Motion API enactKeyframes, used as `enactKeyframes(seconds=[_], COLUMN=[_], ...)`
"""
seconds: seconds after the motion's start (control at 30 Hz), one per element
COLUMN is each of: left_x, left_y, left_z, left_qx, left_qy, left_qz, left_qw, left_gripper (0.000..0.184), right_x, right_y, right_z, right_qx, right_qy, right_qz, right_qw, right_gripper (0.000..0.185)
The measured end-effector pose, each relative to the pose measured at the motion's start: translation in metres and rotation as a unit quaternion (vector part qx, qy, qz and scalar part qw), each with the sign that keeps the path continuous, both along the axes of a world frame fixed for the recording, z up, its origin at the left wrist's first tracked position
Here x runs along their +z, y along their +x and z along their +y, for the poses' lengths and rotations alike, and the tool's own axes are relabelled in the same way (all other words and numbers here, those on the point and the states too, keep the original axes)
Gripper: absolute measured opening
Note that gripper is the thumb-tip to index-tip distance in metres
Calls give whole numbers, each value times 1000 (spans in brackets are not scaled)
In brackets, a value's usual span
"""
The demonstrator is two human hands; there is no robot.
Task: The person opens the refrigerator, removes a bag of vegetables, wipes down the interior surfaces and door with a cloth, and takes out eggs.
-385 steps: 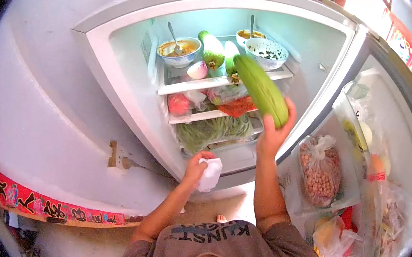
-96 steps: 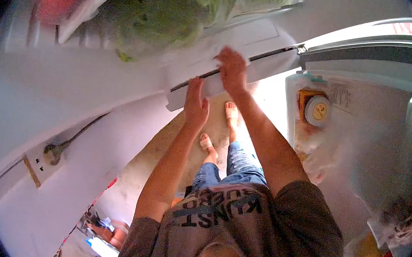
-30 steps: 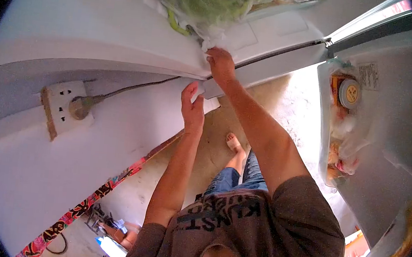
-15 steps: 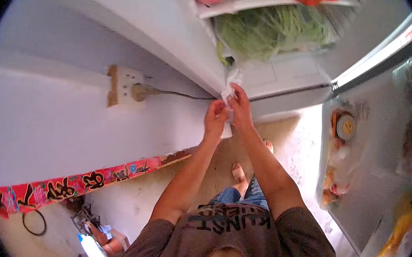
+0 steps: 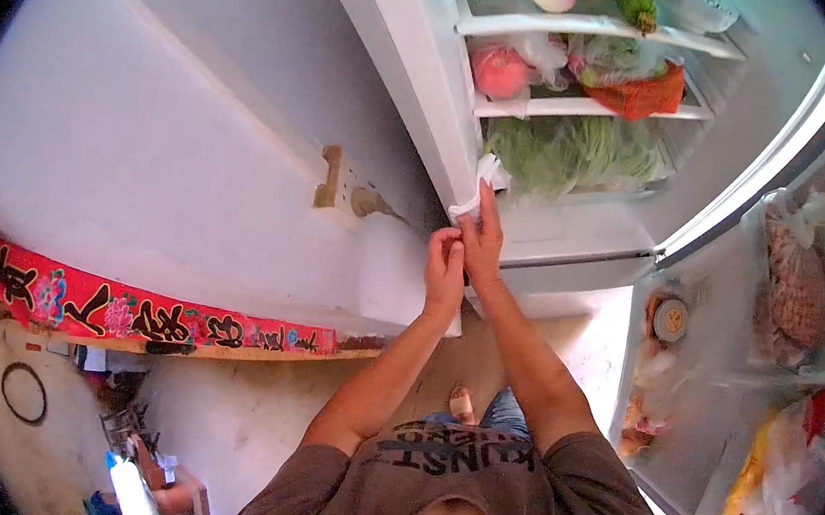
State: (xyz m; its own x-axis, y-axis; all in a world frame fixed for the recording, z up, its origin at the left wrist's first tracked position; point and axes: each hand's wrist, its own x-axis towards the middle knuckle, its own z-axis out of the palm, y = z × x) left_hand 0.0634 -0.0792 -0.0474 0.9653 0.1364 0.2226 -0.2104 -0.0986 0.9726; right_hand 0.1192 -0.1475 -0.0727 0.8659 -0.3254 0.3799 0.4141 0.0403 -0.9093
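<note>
My right hand (image 5: 481,245) presses a crumpled white cloth (image 5: 494,173) against the left front edge of an open refrigerator (image 5: 429,98), near the bottom of its compartment. The cloth is thin and could be tissue; part of it hangs down beside the fingers. Just below and to the left, my left hand (image 5: 445,273) is closed, its thumb and fingers curled together close to the right wrist. Whatever it may hold is hidden. A bag of green vegetables (image 5: 574,159) lies on the lowest level behind the cloth.
The refrigerator door (image 5: 710,389) stands open at right, its shelves holding a jar (image 5: 670,320) and a bag of brown food (image 5: 793,288). A plugged-in socket (image 5: 340,185) is on the left wall, above a red banner (image 5: 155,319). Shelves (image 5: 597,33) inside carry vegetables and bags.
My right hand has shifted up along the refrigerator's edge with the cloth, its fingers now straighter. The left hand sits lower beside it. The view has tilted, showing more upper shelves.
</note>
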Motion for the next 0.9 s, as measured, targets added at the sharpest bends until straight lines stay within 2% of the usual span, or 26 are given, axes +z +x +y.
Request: enactKeyframes(seconds=[0.13, 0.23, 0.3, 0.33, 0.5, 0.63, 0.77, 0.9], left_x=[40, 71, 101, 116, 198, 263, 257, 211], left_y=[6, 17, 24, 27, 37, 35, 34, 21], left_z=[-3, -8, -10, -10, -16, -26, -26, -17], left_qx=[-24, -18, 1, 2, -1, 36, 53, 58], left_qy=[-7, -29, 22, 19, 44, 63, 80, 138], left_qz=[-80, -141, -246, -253, -352, -389, -400, -379], left_qw=[997, 989, 969, 967, 935, 918, 912, 913], left_gripper=[23, 33, 35, 35, 37, 38, 39, 41], right_x=[58, 112, 147, 162, 254, 318, 315, 259], right_y=[10, 16, 23, 27, 45, 52, 46, 39], right_z=[1, 0, -1, -2, -15, -19, -19, -12], right_qx=[-26, -75, -86, -95, -50, -5, 9, -33], right_qy=[-37, -130, -141, -148, -202, -180, -171, -192], right_qz=[-75, -159, -216, -264, -313, -335, -330, -320], right_qw=[996, 976, 962, 948, 927, 925, 928, 927], right_gripper=[64, 63, 63, 63, 65, 65, 66, 65])
